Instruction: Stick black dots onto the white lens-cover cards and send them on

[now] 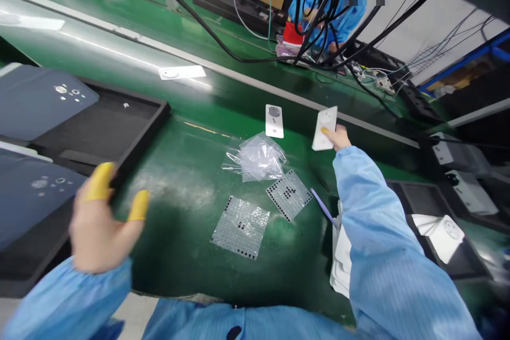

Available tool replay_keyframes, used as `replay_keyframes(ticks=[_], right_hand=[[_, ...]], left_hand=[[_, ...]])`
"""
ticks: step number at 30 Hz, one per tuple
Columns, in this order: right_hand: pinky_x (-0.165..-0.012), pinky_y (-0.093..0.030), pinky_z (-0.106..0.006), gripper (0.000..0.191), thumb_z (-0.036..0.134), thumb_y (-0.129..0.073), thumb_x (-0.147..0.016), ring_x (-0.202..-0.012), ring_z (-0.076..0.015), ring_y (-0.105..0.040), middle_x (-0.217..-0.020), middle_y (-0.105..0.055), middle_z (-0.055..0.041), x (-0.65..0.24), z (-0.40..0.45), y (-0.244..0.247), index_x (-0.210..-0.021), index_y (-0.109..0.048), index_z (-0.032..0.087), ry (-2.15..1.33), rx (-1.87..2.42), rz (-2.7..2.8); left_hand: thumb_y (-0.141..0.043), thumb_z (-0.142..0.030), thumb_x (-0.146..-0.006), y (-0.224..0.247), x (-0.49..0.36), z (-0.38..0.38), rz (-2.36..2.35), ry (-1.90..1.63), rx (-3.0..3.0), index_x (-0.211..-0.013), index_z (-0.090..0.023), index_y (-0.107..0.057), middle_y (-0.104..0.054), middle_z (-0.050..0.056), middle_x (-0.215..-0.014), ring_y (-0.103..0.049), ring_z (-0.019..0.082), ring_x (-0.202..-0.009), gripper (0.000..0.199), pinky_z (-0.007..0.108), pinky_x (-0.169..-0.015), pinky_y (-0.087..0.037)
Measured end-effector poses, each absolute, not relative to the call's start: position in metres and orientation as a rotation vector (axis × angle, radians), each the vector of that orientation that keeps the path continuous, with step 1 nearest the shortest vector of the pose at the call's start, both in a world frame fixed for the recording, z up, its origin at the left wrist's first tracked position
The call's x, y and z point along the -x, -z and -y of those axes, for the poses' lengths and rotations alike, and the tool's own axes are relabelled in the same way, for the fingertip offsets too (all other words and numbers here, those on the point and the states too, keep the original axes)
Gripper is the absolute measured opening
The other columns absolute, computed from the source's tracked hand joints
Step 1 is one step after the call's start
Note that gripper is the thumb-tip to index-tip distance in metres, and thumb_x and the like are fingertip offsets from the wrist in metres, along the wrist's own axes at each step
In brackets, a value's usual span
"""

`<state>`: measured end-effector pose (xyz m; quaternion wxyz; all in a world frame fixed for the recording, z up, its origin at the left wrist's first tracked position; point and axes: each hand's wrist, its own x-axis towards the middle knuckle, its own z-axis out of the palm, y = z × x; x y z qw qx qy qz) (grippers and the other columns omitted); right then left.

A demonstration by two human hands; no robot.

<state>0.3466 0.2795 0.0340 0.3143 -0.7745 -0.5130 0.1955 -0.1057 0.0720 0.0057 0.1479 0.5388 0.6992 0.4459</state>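
Note:
My right hand (340,137), a yellow cot on a fingertip, grips a small white rectangular panel (324,127) with a round feature near one end. A similar white panel (274,128) with a grey circle lies to its left on the green bench. My left hand (101,223) is raised with yellow-tipped fingers apart, holding nothing, beside a black tray (131,111) with dark grey panels (35,98). Between my hands lie crumpled clear plastic film (261,156) and two sheets of small black dots (241,228) (289,195).
White panels (341,263) are stacked under my right forearm, with a lilac stick (323,207) beside them. More white panels (182,72) lie on the strip beyond the bench. Black cables (223,48) hang across the far side, where a person in blue (334,10) sits.

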Motion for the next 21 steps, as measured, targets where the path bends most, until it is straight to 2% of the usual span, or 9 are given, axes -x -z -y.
replay_keyframes(ticks=[2, 5, 8, 10, 12, 14, 17, 19, 21], right_hand=[[-0.075, -0.058, -0.033, 0.035, 0.040, -0.059, -0.089, -0.090, -0.0201, -0.068, -0.104, -0.070, -0.0120, -0.304, -0.267, -0.031, -0.111, -0.060, 0.012, -0.712, 1.879, 1.446], [-0.067, -0.059, -0.032, 0.043, 0.049, -0.071, -0.076, -0.076, -0.0183, -0.069, -0.093, -0.074, -0.0067, -0.226, -0.229, -0.012, -0.104, -0.065, 0.017, -0.974, 1.672, 1.599], [-0.067, -0.058, -0.032, 0.049, 0.050, -0.078, -0.066, -0.073, -0.0180, -0.068, -0.086, -0.074, -0.0057, -0.170, -0.201, 0.006, -0.101, -0.066, 0.017, -1.168, 1.637, 1.839], [-0.073, -0.057, -0.031, 0.049, 0.050, -0.078, -0.067, -0.080, -0.0187, -0.068, -0.089, -0.073, -0.0054, -0.161, -0.209, 0.007, -0.102, -0.067, 0.018, -1.101, 1.807, 1.919], [-0.085, -0.054, -0.034, 0.046, 0.049, -0.070, -0.076, -0.097, -0.0219, -0.066, -0.103, -0.070, -0.0080, -0.173, -0.238, 0.000, -0.109, -0.064, 0.018, -0.925, 1.990, 1.874], [-0.099, -0.045, -0.046, 0.046, 0.042, -0.059, -0.088, -0.120, -0.0289, -0.055, -0.125, -0.060, -0.0155, -0.192, -0.277, -0.006, -0.126, -0.053, 0.016, -0.743, 2.142, 1.762], [-0.104, -0.030, -0.065, 0.065, 0.028, -0.069, -0.082, -0.131, -0.0410, -0.041, -0.135, -0.047, -0.0273, -0.214, -0.326, -0.005, -0.136, -0.039, 0.006, -0.586, 2.384, 1.573], [-0.105, -0.030, -0.065, 0.067, 0.026, -0.071, -0.080, -0.130, -0.0392, -0.042, -0.136, -0.047, -0.0236, -0.222, -0.345, 0.003, -0.136, -0.040, 0.008, -0.555, 2.467, 1.493], [-0.104, -0.038, -0.058, 0.053, 0.030, -0.066, -0.086, -0.126, -0.0318, -0.047, -0.137, -0.048, -0.0148, -0.228, -0.356, 0.011, -0.132, -0.046, 0.015, -0.553, 2.481, 1.458]], left_hand=[[-0.066, -0.039, -0.080, -0.005, 0.065, -0.077, -1.559, -1.300, -1.336, -0.149, -0.028, -0.026, -0.045, 0.012, -0.145, -0.044, 0.033, -0.132, 0.081, 0.053, -0.107, -0.038], [-0.059, -0.047, -0.086, -0.001, 0.013, -0.093, -1.101, -1.227, -0.922, -0.150, -0.030, -0.016, -0.045, 0.014, -0.147, -0.051, 0.028, -0.128, 0.079, 0.049, -0.102, -0.044], [-0.069, -0.040, -0.078, 0.005, -0.003, -0.109, -1.048, -1.325, -0.679, -0.147, -0.024, -0.025, -0.062, 0.016, -0.129, -0.064, 0.030, -0.111, 0.083, 0.045, -0.089, -0.054], [-0.076, -0.030, -0.070, 0.011, 0.007, -0.113, -1.164, -1.481, -0.601, -0.144, -0.022, -0.031, -0.071, 0.013, -0.113, -0.070, 0.029, -0.095, 0.087, 0.041, -0.080, -0.058], [-0.077, -0.024, -0.066, 0.021, 0.026, -0.113, -1.293, -1.612, -0.534, -0.146, -0.024, -0.029, -0.074, 0.009, -0.104, -0.073, 0.026, -0.085, 0.093, 0.038, -0.074, -0.059], [-0.077, -0.021, -0.064, 0.030, 0.041, -0.109, -1.384, -1.671, -0.459, -0.146, -0.025, -0.028, -0.075, 0.008, -0.101, -0.073, 0.024, -0.080, 0.095, 0.034, -0.068, -0.060], [-0.078, -0.024, -0.062, 0.039, 0.048, -0.102, -1.415, -1.647, -0.410, -0.142, -0.021, -0.037, -0.075, 0.011, -0.100, -0.073, 0.025, -0.078, 0.089, 0.031, -0.061, -0.059], [-0.079, -0.028, -0.063, 0.040, 0.045, -0.100, -1.379, -1.609, -0.457, -0.142, -0.020, -0.037, -0.074, 0.012, -0.102, -0.073, 0.027, -0.084, 0.090, 0.032, -0.064, -0.060], [-0.079, -0.031, -0.064, 0.040, 0.041, -0.098, -1.345, -1.571, -0.513, -0.144, -0.020, -0.032, -0.074, 0.012, -0.105, -0.071, 0.028, -0.095, 0.093, 0.034, -0.072, -0.060]])
